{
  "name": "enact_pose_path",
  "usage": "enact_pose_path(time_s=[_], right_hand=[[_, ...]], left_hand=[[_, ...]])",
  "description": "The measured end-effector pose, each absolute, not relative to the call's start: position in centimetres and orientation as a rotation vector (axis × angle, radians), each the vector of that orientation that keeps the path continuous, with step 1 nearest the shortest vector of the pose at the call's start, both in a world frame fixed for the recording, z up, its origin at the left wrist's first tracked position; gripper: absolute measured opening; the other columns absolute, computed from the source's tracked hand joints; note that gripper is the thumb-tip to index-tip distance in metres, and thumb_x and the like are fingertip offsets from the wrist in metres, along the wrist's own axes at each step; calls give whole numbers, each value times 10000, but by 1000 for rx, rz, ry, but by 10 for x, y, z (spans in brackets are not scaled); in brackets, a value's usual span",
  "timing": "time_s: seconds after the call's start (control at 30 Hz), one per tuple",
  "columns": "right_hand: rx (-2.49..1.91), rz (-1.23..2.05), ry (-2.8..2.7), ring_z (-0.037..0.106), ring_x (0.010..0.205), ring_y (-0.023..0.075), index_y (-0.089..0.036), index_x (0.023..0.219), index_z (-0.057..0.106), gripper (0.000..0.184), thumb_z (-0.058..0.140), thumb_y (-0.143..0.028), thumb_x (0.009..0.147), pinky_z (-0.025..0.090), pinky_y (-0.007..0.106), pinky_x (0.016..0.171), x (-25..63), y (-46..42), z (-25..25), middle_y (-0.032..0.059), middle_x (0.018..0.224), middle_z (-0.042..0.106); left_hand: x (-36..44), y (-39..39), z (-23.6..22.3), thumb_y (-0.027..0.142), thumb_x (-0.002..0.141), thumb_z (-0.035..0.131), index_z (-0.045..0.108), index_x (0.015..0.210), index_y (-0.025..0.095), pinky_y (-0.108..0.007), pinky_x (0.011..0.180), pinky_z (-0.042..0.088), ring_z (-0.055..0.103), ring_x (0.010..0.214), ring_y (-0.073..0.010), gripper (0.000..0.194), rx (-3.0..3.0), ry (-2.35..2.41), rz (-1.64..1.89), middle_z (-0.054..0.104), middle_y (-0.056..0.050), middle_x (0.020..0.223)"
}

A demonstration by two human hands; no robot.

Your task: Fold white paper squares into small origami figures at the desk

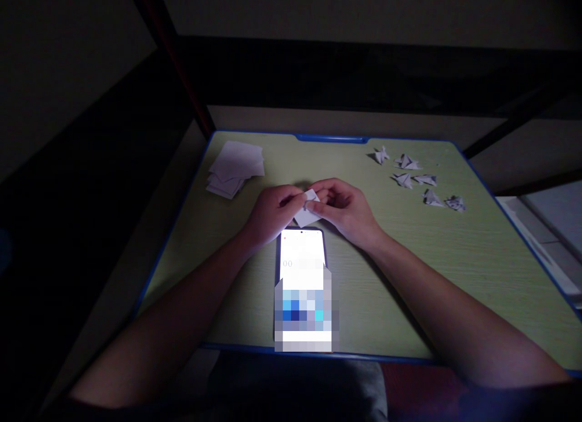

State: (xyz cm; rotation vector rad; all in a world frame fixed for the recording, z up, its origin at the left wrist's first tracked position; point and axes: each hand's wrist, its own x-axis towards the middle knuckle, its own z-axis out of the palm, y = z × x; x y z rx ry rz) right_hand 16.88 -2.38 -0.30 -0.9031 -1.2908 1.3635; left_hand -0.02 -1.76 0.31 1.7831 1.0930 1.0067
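A small white piece of folded paper [305, 217] is held between both hands, just above the middle of the table. My left hand [275, 210] pinches its left side, thumb on top. From the right, my right hand [348, 207] grips the same paper with its thumb on the face and fingers curled behind. The fingertips hide part of the paper, so its full shape cannot be made out. Right below the hands lies a phone [302, 252] with a bright lit screen, its lower part blurred out.
The greenish table [377, 301] has a blue rim. A stack of white paper sheets [236, 161] lies at the back left. Several small folded paper figures [403, 179] are spread at the back right. Beyond the right edge sit pale boxes or papers [545, 228]. The surroundings are dark.
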Motion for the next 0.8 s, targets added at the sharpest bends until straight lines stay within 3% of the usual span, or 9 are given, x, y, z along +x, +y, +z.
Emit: enact_pose_path(time_s=[0.33, 0.47, 0.8], right_hand=[[-944, 1249, -1228, 542, 603, 92, -198, 867, 671, 224, 792, -264, 689, 435, 256, 563, 169, -24, 1, -33, 686, 634], [-1074, 1211, -1279, 521, 564, 91, -167, 761, 702, 178, 798, -292, 677, 397, 265, 549, 170, -24, 1, -19, 630, 641], [-1096, 1242, -1291, 531, 563, 88, -155, 743, 724, 186, 776, -326, 692, 382, 262, 549, 171, -25, 3, -13, 629, 666]], left_hand=[[2, -18, 2, 256, 841, 549, 625, 708, 142, -182, 426, 320, 459, 492, -68, 191, 1768, 1141, 1056, 515, 32, 546], [3, -19, -2, 267, 829, 573, 643, 737, 143, -192, 466, 329, 469, 550, -79, 170, 1798, 1132, 1123, 541, 22, 575], [2, -20, -2, 275, 810, 590, 642, 711, 140, -213, 487, 326, 466, 535, -79, 176, 1789, 1108, 1131, 546, 25, 552]])
